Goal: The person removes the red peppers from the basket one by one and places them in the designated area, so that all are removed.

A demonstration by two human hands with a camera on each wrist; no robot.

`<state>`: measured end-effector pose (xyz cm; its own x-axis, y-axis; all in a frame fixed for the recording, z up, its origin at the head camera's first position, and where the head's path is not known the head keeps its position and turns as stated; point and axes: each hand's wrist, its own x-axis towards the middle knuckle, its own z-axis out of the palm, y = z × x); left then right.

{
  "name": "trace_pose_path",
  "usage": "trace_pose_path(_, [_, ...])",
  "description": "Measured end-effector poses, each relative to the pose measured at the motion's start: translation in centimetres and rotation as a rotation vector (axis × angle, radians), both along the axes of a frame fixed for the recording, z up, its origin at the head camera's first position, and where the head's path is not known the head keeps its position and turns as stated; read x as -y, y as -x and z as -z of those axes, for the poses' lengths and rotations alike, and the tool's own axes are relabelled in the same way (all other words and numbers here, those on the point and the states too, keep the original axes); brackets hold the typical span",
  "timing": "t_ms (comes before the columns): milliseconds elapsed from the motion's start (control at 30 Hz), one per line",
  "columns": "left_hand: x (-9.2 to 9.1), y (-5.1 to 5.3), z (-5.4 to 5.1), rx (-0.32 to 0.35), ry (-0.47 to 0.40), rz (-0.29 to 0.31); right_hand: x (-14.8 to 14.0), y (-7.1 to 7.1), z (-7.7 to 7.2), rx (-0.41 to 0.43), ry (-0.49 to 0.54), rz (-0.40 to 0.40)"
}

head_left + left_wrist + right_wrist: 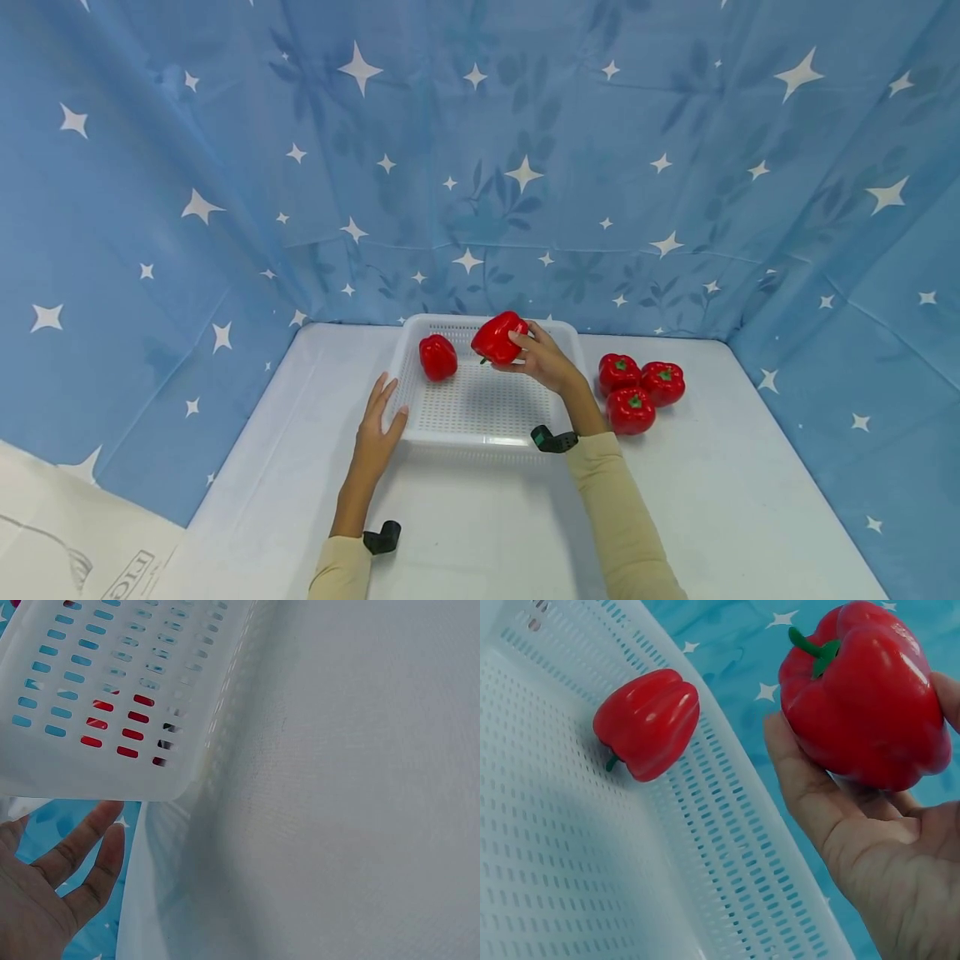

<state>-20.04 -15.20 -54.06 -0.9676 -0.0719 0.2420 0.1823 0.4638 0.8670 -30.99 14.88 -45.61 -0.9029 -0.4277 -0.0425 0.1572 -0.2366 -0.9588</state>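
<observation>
My right hand (546, 358) grips a red bell pepper (498, 337) above the white perforated basket (480, 440). In the right wrist view, the thumb and fingers wrap around this pepper (862, 697), whose green stem points up and left. Another red bell pepper (438, 358) lies inside the basket toward its left side. At the basket's left wall, my left hand (375, 435) has its fingers spread and fairly straight. The left wrist view shows that hand (64, 881) at a basket corner; whether it touches the wall is hard to tell.
Three red bell peppers, one at the front (630, 412), sit grouped on the white table (750, 483) right of the basket. A blue star-patterned curtain (480, 167) hangs behind the table and along its sides.
</observation>
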Motion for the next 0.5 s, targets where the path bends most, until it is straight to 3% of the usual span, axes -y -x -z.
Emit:
trace_pose_path(300, [0.0,-0.1,-0.2,0.009,-0.004,-0.004,-0.4,-0.9,0.3,0.005,0.118,-0.006])
trace_pose_path(500, [-0.1,-0.1,-0.2,0.005,-0.010,-0.003,-0.4,-1.6,0.3,0.033,0.270,-0.038])
